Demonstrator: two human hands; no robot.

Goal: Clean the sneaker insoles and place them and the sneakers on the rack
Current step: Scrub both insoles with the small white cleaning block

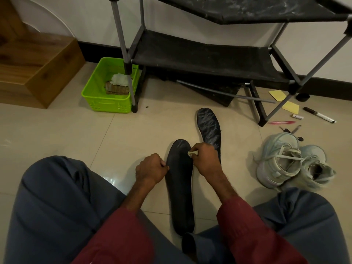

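Observation:
A dark insole (180, 191) lies lengthwise on the tiled floor between my knees. My left hand (151, 168) pinches its left edge near the toe. My right hand (204, 159) grips a small whitish object (192, 153), maybe chalk or an eraser, pressed on the insole's toe, which carries white marks. A second dark insole (208, 128) with white scribbles lies just beyond, partly under my right hand. Two pale sneakers (289, 161) sit on the floor to the right. The black shoe rack (202, 54) stands against the wall ahead.
A green basket (106, 100) with cloths stands by the rack's left leg. A wooden step (38, 67) is at the far left. Yellow sponges (290, 107), a marker (320, 115), a pink object (282, 122) and keys (289, 129) lie near the rack's right leg.

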